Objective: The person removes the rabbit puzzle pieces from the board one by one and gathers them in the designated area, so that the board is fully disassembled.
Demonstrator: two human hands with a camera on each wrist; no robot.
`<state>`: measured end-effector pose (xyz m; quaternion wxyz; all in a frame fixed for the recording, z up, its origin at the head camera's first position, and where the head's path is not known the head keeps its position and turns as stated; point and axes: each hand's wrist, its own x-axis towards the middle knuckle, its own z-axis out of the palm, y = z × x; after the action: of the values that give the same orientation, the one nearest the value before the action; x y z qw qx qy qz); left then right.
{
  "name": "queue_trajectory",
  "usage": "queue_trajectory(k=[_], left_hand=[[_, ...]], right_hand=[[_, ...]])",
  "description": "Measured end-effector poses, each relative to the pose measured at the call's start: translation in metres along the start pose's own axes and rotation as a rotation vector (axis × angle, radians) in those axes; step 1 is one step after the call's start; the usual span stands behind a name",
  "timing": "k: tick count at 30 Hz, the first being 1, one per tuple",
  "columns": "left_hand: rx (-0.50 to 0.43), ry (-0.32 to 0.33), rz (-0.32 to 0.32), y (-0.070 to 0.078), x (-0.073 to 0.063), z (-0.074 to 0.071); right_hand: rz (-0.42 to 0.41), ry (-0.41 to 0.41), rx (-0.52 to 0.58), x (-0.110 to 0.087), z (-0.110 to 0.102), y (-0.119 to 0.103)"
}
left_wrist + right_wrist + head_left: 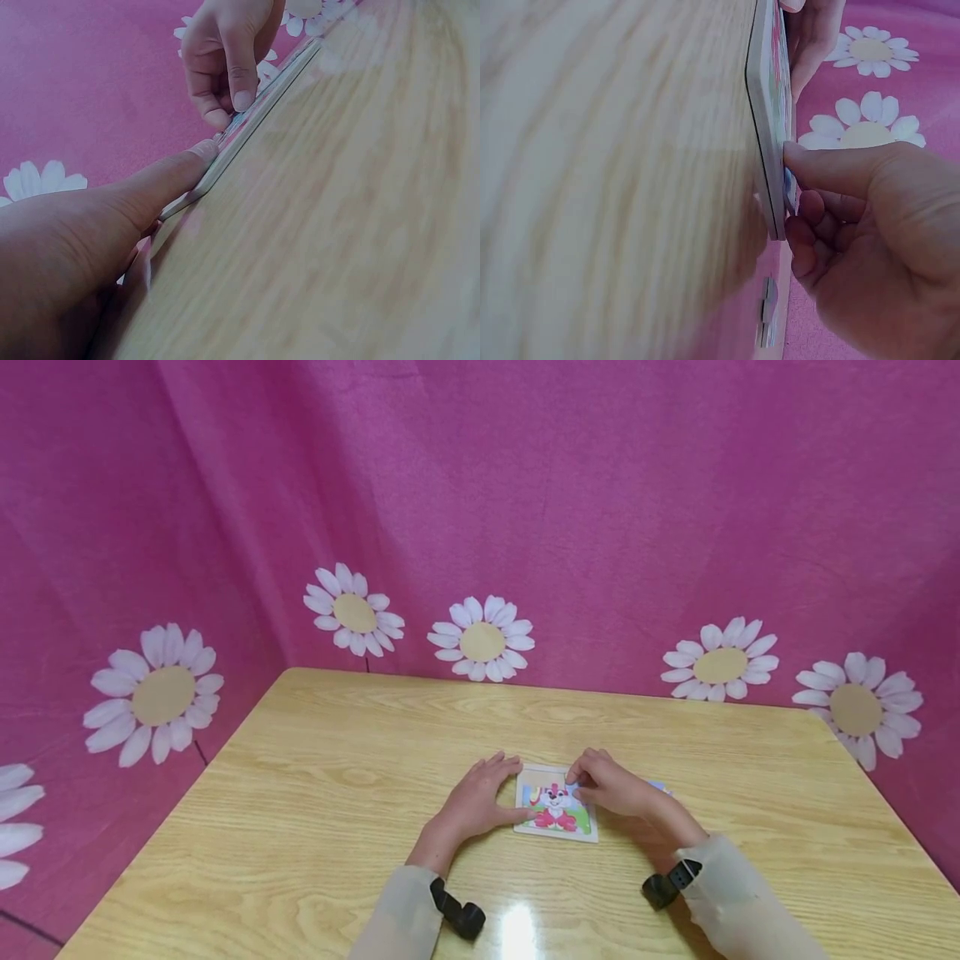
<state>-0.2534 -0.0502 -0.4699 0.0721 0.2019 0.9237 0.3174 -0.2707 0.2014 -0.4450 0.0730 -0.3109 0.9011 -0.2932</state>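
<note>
The puzzle board (557, 835) lies flat on the wood-grained worktop (337, 793), its pale rim around a picture of a red-and-white cartoon animal (555, 806) on green and blue. A plain beige strip shows along the board's far side.

At the board's left side is the left hand (477, 802), thumb and fingers spread well apart: the thumb rests on the picture close to the board's near left part, while the fingertips reach the far left corner. Over the board's far right part is the right hand (611, 783), its fingers curled and thumb and fingertips brought together on a small bluish puzzle piece (790, 191), which leans at the board's surface; how far it is seated cannot be told.

To the right of the board, partly hidden by the right wrist, more puzzle pieces (660, 786) lie on the worktop.

Nearer the wearer than the board, each forearm has a pale sleeve (401, 910) and a black strap (671, 883) at the wrist. A bright reflection (518, 931) also shows there. Beyond the board, past the worktop's edge, hangs a magenta cloth (525, 485) printed with white daisies (482, 642).
</note>
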Motion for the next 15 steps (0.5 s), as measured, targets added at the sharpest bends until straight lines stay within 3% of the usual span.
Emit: queue_trajectory(k=[9, 15], left_hand=[[-0.01, 0.0, -0.007, 0.0007, -0.0004, -0.0009], [-0.003, -0.002, 0.0, 0.0009, -0.0007, -0.001]], right_hand=[[-0.026, 0.028, -0.052, -0.0008, 0.0006, -0.0022], [-0.034, 0.059, -0.028, -0.0014, 0.0019, -0.0013]])
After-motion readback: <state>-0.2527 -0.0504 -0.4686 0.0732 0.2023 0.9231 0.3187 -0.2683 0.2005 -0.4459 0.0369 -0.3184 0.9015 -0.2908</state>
